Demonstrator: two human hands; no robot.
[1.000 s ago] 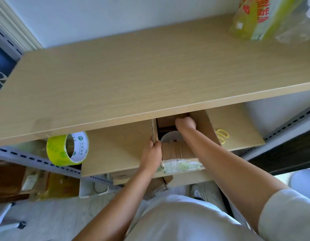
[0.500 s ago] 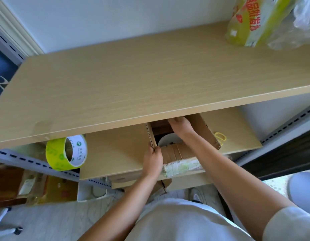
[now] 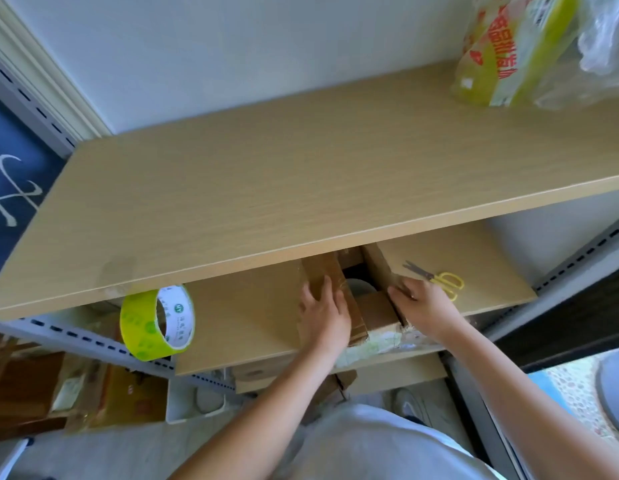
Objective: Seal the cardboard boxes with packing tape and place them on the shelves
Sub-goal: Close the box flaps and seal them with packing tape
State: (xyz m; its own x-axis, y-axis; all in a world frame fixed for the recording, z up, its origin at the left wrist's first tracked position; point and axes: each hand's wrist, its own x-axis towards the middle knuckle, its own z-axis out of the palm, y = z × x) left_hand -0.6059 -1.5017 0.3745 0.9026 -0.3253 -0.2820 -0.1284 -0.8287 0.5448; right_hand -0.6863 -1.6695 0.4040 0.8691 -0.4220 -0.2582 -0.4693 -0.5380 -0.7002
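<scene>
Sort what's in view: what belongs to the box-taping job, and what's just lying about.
For the job:
box, flaps not yet closed, on the middle shelf
left hand on the left flap
right hand on the right flap
tape roll
scissors

Lying about:
yellow bag and clear plastic on the top shelf
white bin below

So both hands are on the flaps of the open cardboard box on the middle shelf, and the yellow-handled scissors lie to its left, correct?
Not quite. The head view shows the yellow-handled scissors to the right of the open cardboard box, beside the right hand. The left hand is on the left flap.
</scene>
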